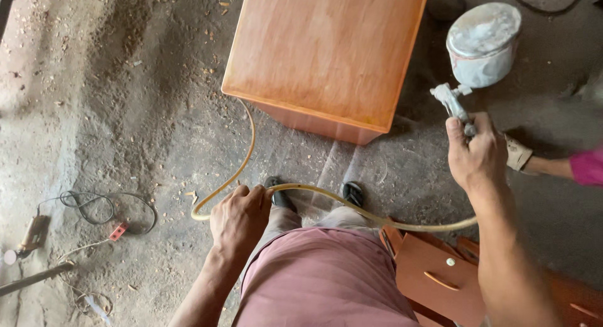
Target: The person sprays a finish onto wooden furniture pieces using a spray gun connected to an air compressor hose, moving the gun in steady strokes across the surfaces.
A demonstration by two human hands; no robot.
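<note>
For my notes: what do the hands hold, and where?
Right hand: spray gun, by its handle. Left hand: yellowish hose, near its bend.

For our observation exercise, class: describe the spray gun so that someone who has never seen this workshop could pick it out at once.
Start at the big orange wooden cabinet standing on the dusty floor, then look just right of it. There the right hand grips the spray gun. Its round, paint-crusted grey cup on top, and the yellowish hose trailing from it, mark it out.

Open floor left (cabinet ahead)
</note>
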